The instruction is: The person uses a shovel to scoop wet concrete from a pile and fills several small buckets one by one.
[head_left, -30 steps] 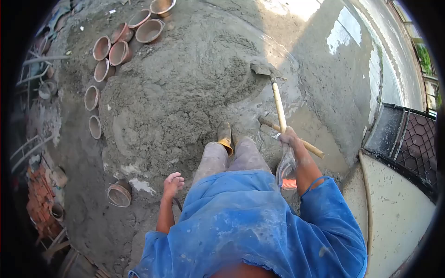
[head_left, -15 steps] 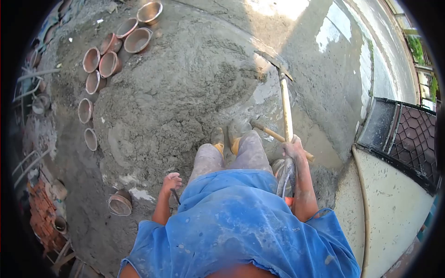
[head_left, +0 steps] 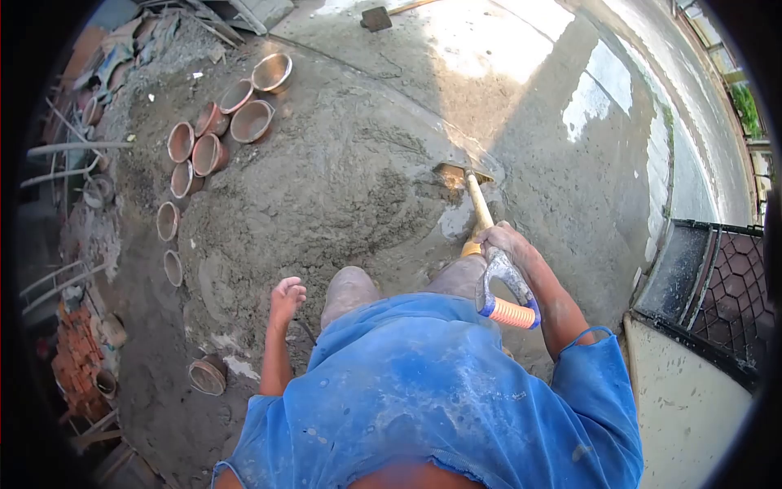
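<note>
My right hand (head_left: 505, 239) is wrapped round the pale wooden shaft of a shovel (head_left: 481, 204), just above its grey D-shaped handle. An orange ribbed grip (head_left: 513, 313) with blue ends closes that handle near my body. The shovel's blade (head_left: 485, 174) is low at the wet grey mortar, ahead of my legs; its edge is partly hidden. Off to the left, my left hand (head_left: 287, 297) hangs loosely with half-bent fingers and nothing visible in it. Below it spreads the rough heap of wet mortar (head_left: 301, 187).
Several mortar-stained buckets (head_left: 210, 155) stand at the upper left, with one bucket (head_left: 208, 375) nearer me. Broken bricks (head_left: 77, 367) and metal bars lie at the far left. To the right is a black mesh frame (head_left: 729, 277) beside a pale panel (head_left: 684, 399). A dark flat tool head (head_left: 375, 19) lies far ahead.
The shovel's blade has come nearer to me, and its D-shaped handle has swung up into clear view. My right hand has risen slightly, and my left hand has moved up and left.
</note>
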A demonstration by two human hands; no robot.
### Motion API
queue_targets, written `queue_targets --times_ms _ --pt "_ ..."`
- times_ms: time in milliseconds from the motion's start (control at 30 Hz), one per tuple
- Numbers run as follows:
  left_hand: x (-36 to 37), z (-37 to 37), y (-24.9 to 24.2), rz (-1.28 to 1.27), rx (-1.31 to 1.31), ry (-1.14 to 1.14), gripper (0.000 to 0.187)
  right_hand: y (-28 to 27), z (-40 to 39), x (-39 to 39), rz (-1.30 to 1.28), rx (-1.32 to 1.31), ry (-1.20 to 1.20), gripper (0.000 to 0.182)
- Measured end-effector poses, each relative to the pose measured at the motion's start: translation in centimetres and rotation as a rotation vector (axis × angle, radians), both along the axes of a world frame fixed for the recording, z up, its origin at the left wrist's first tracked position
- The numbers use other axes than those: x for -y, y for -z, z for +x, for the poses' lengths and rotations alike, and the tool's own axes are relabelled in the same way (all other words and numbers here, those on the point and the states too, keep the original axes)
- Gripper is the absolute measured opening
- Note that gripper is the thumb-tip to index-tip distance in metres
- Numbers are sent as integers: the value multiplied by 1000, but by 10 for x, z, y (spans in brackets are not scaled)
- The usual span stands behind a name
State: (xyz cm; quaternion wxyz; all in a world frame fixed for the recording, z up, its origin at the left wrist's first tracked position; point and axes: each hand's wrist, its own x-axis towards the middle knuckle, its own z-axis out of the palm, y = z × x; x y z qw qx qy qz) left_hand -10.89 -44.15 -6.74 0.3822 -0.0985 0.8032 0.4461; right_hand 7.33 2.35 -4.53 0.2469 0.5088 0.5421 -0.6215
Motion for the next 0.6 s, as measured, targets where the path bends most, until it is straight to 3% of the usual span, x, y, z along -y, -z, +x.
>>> queue_targets --times_ms 67,133,267,333,367,400,500,533,567,600 --pt "-42 25 9 -3 64 -38 27 -19 -13 -42 -136 -95 131 10" --pt "-88 51 26 -16 129 -79 26 6 -25 -81 -290 -149 222 9" --pt "-212 89 54 35 -116 312 21 1 -64 -119 -461 -193 360 11" --pt "-317 81 9 41 78 218 27 -3 -83 -132 -515 -170 407 11" --pt "-355 75 10 263 342 -49 25 4 -90 -140 -528 -176 424 11" --pt "-381 73 12 488 595 -323 23 2 -96 -151 -559 -148 397 13" --pt "-431 71 42 571 680 -367 23 -5 -107 -183 -606 -169 294 15" --pt "-448 70 51 607 723 -379 23 -6 -108 -191 -581 -154 116 26" --pt "-472 76 62 646 763 -391 23 -7 -111 -201 -579 -145 95 26" --pt "-502 64 76 685 802 -406 23 -15 -115 -210 -433 -110 -248 35"
